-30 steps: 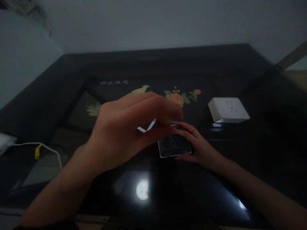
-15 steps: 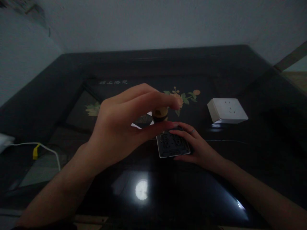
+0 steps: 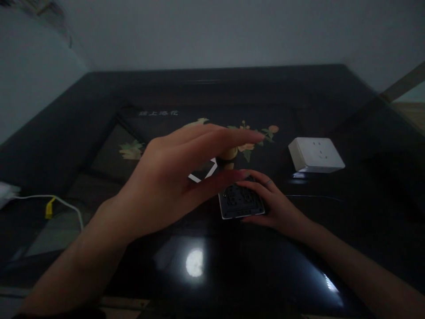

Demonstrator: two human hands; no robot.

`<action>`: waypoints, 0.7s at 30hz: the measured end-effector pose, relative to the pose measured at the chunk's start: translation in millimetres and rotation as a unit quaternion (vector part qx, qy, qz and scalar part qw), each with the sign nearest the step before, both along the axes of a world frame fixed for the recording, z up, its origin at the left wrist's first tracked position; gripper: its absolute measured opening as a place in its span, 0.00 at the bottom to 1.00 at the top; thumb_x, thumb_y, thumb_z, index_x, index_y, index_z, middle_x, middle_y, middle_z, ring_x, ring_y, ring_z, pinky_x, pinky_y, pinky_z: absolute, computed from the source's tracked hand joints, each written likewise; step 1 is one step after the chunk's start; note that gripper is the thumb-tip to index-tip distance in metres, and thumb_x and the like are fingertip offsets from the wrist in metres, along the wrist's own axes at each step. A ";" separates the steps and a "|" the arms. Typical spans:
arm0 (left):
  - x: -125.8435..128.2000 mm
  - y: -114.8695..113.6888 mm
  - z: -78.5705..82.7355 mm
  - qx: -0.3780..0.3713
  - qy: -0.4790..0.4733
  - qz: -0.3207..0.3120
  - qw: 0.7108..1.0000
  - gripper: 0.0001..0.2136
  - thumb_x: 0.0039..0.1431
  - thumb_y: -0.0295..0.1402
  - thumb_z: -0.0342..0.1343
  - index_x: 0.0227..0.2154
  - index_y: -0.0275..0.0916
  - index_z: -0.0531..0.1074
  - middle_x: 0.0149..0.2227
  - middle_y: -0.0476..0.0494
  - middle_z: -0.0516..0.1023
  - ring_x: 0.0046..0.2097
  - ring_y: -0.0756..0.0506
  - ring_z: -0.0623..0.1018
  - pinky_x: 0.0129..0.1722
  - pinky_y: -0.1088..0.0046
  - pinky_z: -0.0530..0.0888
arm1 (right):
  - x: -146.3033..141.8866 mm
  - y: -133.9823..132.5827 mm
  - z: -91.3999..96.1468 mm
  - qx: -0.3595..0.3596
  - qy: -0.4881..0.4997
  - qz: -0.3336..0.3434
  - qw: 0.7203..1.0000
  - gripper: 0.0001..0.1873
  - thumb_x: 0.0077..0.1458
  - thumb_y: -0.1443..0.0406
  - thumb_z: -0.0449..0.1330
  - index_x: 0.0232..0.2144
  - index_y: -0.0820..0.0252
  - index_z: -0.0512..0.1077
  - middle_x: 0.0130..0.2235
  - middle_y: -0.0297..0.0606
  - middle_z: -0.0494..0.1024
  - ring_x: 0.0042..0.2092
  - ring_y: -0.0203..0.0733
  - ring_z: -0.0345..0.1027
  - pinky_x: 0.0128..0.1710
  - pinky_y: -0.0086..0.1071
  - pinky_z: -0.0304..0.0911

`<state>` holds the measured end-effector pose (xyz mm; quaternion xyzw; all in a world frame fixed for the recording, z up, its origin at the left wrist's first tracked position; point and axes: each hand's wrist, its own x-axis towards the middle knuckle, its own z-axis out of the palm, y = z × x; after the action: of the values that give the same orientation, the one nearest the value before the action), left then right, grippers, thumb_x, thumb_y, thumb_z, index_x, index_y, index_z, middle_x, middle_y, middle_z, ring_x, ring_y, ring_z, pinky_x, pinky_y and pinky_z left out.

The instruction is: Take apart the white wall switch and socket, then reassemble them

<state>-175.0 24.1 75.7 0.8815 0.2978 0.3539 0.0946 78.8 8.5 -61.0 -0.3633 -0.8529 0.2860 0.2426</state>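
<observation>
A screwdriver (image 3: 227, 155) with a yellow and black handle stands upright over a switch or socket panel (image 3: 241, 201). My left hand (image 3: 179, 168) is around the handle, its fingers stretched past it and the thumb on the near side. The screwdriver's tip is hidden behind my thumb. Black back side up, the white-rimmed panel lies on the dark table (image 3: 159, 274). My right hand (image 3: 272, 199) grips the panel by its right side, fingers over the far edge and thumb at the near edge.
A white socket box (image 3: 317, 155) rests on the right of the table. Behind my left hand is a white-edged dark piece (image 3: 210, 170), partly hidden. At left, a white cable (image 3: 68, 204) with a yellow tag (image 3: 49, 208) runs from a white block (image 3: 7, 192).
My left fingers have straightened and slid right across the screwdriver's handle, covering more of it. My right hand and the panel stay almost where they were.
</observation>
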 end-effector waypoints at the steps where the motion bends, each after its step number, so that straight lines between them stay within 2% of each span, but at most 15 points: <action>1: -1.7 -0.7 2.1 -0.030 0.010 -0.015 0.999 0.17 0.67 0.31 0.56 0.57 0.39 0.68 0.54 0.47 0.78 0.52 0.46 0.79 0.52 0.73 0.76 | -0.1 -0.1 0.2 -0.001 -0.002 -0.001 1.000 0.38 0.53 0.55 0.68 0.63 0.47 0.58 0.67 0.48 0.55 0.67 0.59 0.54 0.62 0.57 0.60; 3: -4.1 -2.4 5.0 -0.080 0.011 -0.032 0.996 0.20 0.69 0.27 0.51 0.62 0.40 0.64 0.59 0.50 0.75 0.56 0.48 0.77 0.55 0.75 0.74 | -0.4 -0.5 0.2 0.000 -0.001 -0.002 1.000 0.38 0.53 0.55 0.68 0.62 0.47 0.58 0.67 0.48 0.54 0.67 0.58 0.53 0.62 0.57 0.59; 4: -4.3 -2.9 5.1 -0.086 0.005 -0.046 0.995 0.19 0.69 0.27 0.50 0.62 0.41 0.64 0.57 0.50 0.77 0.52 0.48 0.80 0.51 0.77 0.76 | -0.5 -0.7 0.1 0.000 0.000 -0.002 1.000 0.37 0.53 0.55 0.68 0.62 0.47 0.58 0.67 0.48 0.54 0.67 0.58 0.53 0.62 0.57 0.59; 5: -3.8 -3.1 4.3 -0.093 0.001 -0.024 0.995 0.19 0.69 0.28 0.51 0.61 0.42 0.66 0.52 0.52 0.79 0.48 0.50 0.81 0.48 0.79 0.77 | -0.5 -0.8 0.0 0.000 0.001 -0.002 1.000 0.37 0.53 0.55 0.68 0.62 0.47 0.58 0.67 0.48 0.54 0.67 0.58 0.53 0.62 0.57 0.59; 9: 0.9 -0.4 -3.8 -0.016 -0.025 0.033 0.999 0.11 0.63 0.33 0.61 0.47 0.41 0.74 0.44 0.52 0.81 0.43 0.51 0.81 0.43 0.80 0.78 | -0.6 -0.8 -0.6 -0.001 0.001 -0.001 1.000 0.38 0.53 0.55 0.68 0.62 0.46 0.58 0.67 0.47 0.54 0.67 0.59 0.53 0.62 0.59 0.59; 11: 1.0 0.4 -4.9 0.007 -0.035 0.028 0.999 0.10 0.61 0.33 0.64 0.44 0.40 0.75 0.43 0.50 0.82 0.42 0.50 0.81 0.44 0.77 0.79 | -0.7 -0.7 -0.7 0.000 0.005 -0.001 1.000 0.38 0.53 0.55 0.68 0.62 0.45 0.58 0.67 0.47 0.55 0.67 0.59 0.53 0.62 0.59 0.60; 14: -1.7 -2.9 0.9 -0.050 -0.024 -0.030 0.998 0.17 0.65 0.30 0.58 0.56 0.38 0.69 0.54 0.45 0.78 0.53 0.47 0.79 0.53 0.73 0.77 | -0.9 -0.8 -0.4 -0.004 0.007 -0.003 1.000 0.38 0.53 0.55 0.68 0.62 0.46 0.58 0.67 0.46 0.54 0.67 0.58 0.53 0.62 0.57 0.59; 15: -2.4 -4.8 3.7 -0.089 -0.014 -0.042 0.995 0.18 0.68 0.28 0.54 0.59 0.37 0.66 0.58 0.46 0.76 0.57 0.47 0.77 0.56 0.75 0.75 | -1.0 -0.9 -0.3 -0.005 0.007 -0.003 1.000 0.38 0.53 0.56 0.68 0.62 0.46 0.59 0.67 0.46 0.54 0.67 0.58 0.53 0.62 0.57 0.59; 17: -2.2 -8.0 7.3 -0.160 -0.020 -0.053 0.986 0.19 0.70 0.24 0.48 0.62 0.38 0.61 0.61 0.49 0.73 0.59 0.49 0.75 0.58 0.79 0.73 | -1.0 -0.9 -0.3 -0.006 0.005 -0.002 1.000 0.37 0.53 0.56 0.68 0.62 0.46 0.59 0.67 0.46 0.54 0.67 0.58 0.53 0.62 0.56 0.59; 19: -0.2 -8.3 6.5 -0.159 -0.053 -0.067 0.984 0.17 0.69 0.23 0.50 0.58 0.39 0.65 0.57 0.53 0.75 0.54 0.51 0.78 0.55 0.81 0.75 | -0.9 -0.7 -0.8 -0.002 0.005 -0.001 1.000 0.37 0.53 0.56 0.68 0.62 0.47 0.58 0.67 0.47 0.54 0.67 0.58 0.53 0.62 0.57 0.59; 21: 2.1 -6.0 2.4 -0.091 -0.075 -0.055 0.992 0.11 0.64 0.26 0.59 0.48 0.37 0.71 0.47 0.54 0.79 0.45 0.53 0.81 0.47 0.83 0.78 | -0.9 -0.5 -1.7 0.005 0.006 0.001 1.000 0.38 0.53 0.55 0.68 0.61 0.48 0.58 0.67 0.48 0.54 0.67 0.58 0.52 0.63 0.57 0.58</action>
<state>-172.8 18.1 78.1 0.8552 0.2717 0.3851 0.2155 78.0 8.0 -62.7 -0.3590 -0.8531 0.2848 0.2493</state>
